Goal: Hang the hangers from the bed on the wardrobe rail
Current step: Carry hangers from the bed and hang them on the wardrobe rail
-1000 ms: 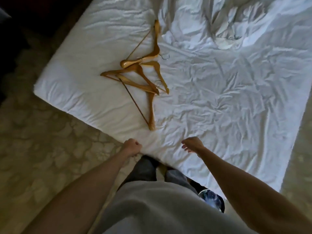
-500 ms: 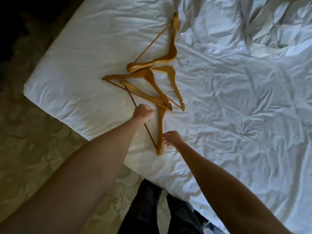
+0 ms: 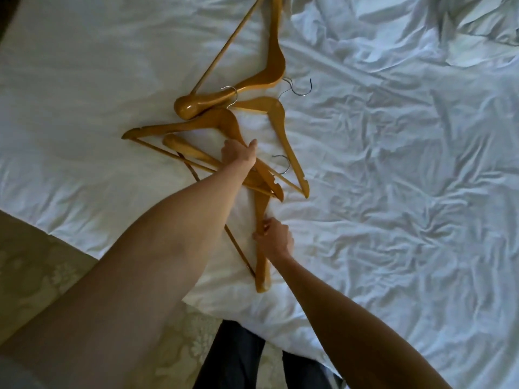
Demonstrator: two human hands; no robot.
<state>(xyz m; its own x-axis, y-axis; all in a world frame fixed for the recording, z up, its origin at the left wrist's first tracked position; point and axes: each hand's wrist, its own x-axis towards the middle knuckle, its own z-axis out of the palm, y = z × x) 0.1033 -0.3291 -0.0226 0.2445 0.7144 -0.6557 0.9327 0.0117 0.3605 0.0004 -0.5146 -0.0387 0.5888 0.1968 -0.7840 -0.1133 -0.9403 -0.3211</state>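
Here, four wooden hangers [image 3: 224, 127] tangled on the white bed [image 3: 393, 192]; left hand [image 3: 238, 155] clasped over one hanger's sloping arm mid-pile, right hand [image 3: 273, 240] pinching the nearest hanger's arm [image 3: 262, 276] at the near edge

A bed [image 3: 393, 192] fills most of the view, covered by a white sheet [image 3: 421, 248] creased with many fine wrinkles; the cloth bunches into thicker folds at the upper right; soft daylight falls across it, brighter toward the top; the carpeted floor [image 3: 42, 276] lies at the lower left in shadow, pale beige with a faint floral pattern; the upper left corner is dark.
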